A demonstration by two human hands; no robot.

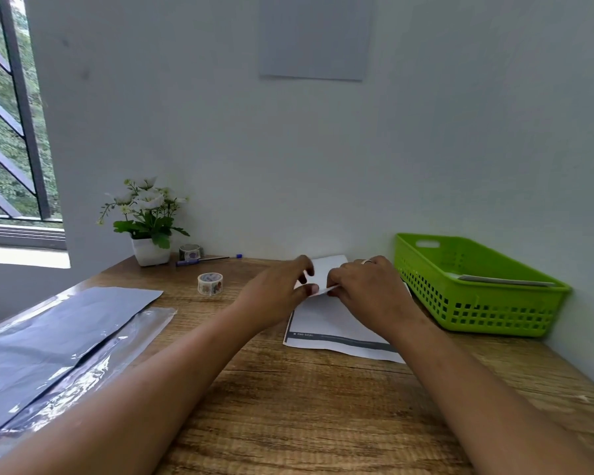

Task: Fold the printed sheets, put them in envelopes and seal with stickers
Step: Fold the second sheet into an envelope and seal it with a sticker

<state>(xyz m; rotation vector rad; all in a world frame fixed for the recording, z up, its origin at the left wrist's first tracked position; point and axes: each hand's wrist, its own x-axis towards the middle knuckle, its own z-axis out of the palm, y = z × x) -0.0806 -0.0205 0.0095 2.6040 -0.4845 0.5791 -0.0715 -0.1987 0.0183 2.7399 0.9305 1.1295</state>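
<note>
A person's two hands work a printed sheet (333, 320) at a wooden table (306, 406) set into a corner of pale walls. The sheet lies flat on the table in front of the person, just left of a green slotted basket (460, 303), its dark printed band toward the person. Its far part is lifted and doubled over.

The left hand (278, 289) pinches the raised edge between thumb and fingers. The right hand (364, 286), a ring (367, 261) on one finger, grips the same edge with curled fingers, the two hands nearly touching.

The basket stands against the right wall and holds a flat pale piece (504, 280) lying along its bottom; what it is cannot be told.

At the table's left edge, dark grey envelopes (59, 323) lie on a clear plastic sleeve (117, 354). A roll of patterned stickers (210, 283) stands between them and the left hand.

At the back, a white pot (150, 251) holds white flowers (144, 200), with a second roll (189, 252) and two pens (203, 260) beside it.

A grey panel (314, 36) hangs on the far wall. A barred window (7, 132) at left shows green trees.
</note>
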